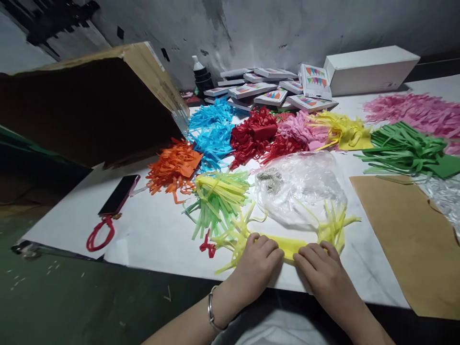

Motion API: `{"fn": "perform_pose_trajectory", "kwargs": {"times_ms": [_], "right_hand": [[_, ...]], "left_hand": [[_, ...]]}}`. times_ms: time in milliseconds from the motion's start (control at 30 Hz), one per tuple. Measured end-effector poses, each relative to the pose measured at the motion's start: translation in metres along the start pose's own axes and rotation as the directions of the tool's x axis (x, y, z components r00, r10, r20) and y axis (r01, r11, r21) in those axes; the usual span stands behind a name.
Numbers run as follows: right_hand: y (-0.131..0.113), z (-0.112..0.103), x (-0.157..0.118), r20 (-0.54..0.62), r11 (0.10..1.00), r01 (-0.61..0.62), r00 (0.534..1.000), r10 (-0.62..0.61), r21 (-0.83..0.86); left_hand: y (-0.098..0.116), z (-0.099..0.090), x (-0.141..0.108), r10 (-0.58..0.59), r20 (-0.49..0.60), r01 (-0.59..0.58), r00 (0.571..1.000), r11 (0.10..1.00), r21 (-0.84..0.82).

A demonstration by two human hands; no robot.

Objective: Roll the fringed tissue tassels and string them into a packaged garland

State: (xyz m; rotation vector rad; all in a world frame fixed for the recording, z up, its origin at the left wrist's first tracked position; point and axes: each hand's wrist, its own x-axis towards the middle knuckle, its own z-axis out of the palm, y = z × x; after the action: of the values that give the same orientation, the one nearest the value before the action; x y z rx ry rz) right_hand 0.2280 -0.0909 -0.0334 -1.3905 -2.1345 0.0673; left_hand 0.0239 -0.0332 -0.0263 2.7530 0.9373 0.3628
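A strip of yellow tissue paper (pixel 287 245) lies across the front of the table, with cut fringes spreading at both ends. My left hand (pixel 259 258) presses on its left half, fingers curled over the paper. On its right half my right hand (pixel 319 263) grips in the same way, the fingers bent round the band. A little bare yellow band shows between the two hands; the thumbs are hidden. Behind the left hand sits a yellow and green fringe bundle (pixel 221 199). A clear plastic bag (pixel 305 187) rests just beyond the strip, and a small red paper scrap (pixel 207 245) is left of it.
Orange (pixel 172 167), blue (pixel 212 134), red (pixel 253 134) and green (pixel 406 148) fringe bundles line the table. Flat printed boxes (pixel 273 96) pile up behind. At left are a phone (pixel 119 195) and large carton (pixel 154 81); brown cardboard (pixel 398 239) lies right.
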Motion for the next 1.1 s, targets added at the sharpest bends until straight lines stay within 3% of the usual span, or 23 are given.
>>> {"fn": "perform_pose_trajectory", "kwargs": {"times_ms": [200,500,567,633,767,967,1100], "right_hand": [[0.006,0.000,-0.007,-0.041,0.989,-0.135,0.990,0.133,-0.065],[0.009,0.008,0.015,-0.088,0.896,-0.299,0.954,0.287,-0.328],[0.008,0.005,0.017,-0.135,0.907,-0.290,0.956,0.260,-0.307],[0.006,0.005,0.017,-0.157,0.959,-0.196,0.974,0.166,-0.205],[0.002,0.014,0.016,-0.076,1.000,0.015,0.997,-0.016,-0.023],[0.002,0.014,0.018,-0.086,0.998,-0.044,0.995,0.048,0.046],[-0.002,0.012,0.023,-0.055,0.998,-0.048,0.997,0.049,0.029]], "left_hand": [[-0.015,-0.012,-0.002,-0.126,-0.010,0.126,0.992,0.992,-0.032],[-0.023,-0.012,0.030,-0.279,0.074,0.269,0.958,0.956,0.114],[-0.025,-0.012,0.032,-0.271,0.089,0.260,0.959,0.959,0.114],[-0.027,-0.013,0.031,-0.260,0.097,0.249,0.961,0.962,0.107],[-0.027,-0.016,0.027,-0.255,0.071,0.250,0.964,0.966,0.069],[-0.024,-0.011,0.018,0.013,-0.145,-0.021,0.989,0.998,-0.055],[-0.023,-0.006,0.019,0.062,-0.187,-0.077,0.980,0.994,-0.077]]}}
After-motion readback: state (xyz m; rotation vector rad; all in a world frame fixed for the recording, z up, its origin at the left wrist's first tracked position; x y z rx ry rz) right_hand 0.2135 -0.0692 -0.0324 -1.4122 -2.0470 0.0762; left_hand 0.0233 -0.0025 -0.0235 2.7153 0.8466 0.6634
